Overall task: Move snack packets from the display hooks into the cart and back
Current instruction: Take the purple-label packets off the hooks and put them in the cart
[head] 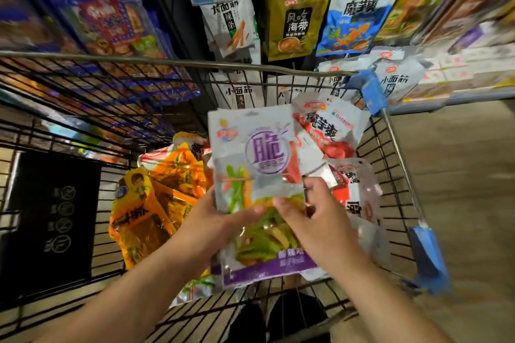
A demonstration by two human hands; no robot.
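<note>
Over the wire cart (390,164) I hold a white snack packet with a purple round label (250,147). My left hand (211,220) grips its lower left edge and my right hand (315,214) pinches its lower right edge. Beneath it lies a second purple-banded packet (264,253) with green vegetables printed on it. Orange packets (156,198) are piled in the cart's left part. Red and white packets (331,128) lie at its right. On the display hooks beyond the cart hang a white packet (228,14), an olive packet (295,19) and a blue packet (354,22).
Shelves of blue and red packs (106,17) stand at the left, past the cart's rim. More white packets (395,81) hang low behind the cart's far right corner, near its blue corner guard (370,89). Bare floor (459,175) lies to the right.
</note>
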